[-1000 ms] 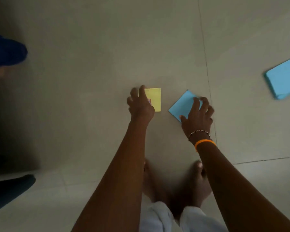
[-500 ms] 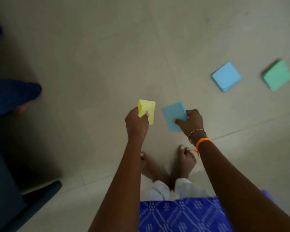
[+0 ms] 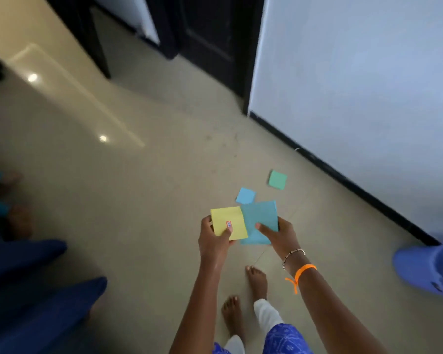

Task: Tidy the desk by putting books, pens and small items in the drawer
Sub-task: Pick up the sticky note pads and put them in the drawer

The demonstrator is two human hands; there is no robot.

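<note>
Yellow note pad and blue note pad now off the floor, held edge to edge at chest level; a second ago both lay flat on the tiles. Left hand pinches the yellow, thumb on top. Right hand clamps the blue likewise. Small blue pad at 12 o'clock and green pad at 1 o'clock lie on the floor. Judgement: two collected, two pending; no drawer in view.

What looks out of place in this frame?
Two paper pads, a blue pad and a green pad, lie loose on the floor near the wall, not on a desk. The left hand holds a yellow pad, the right hand a teal pad.
</note>
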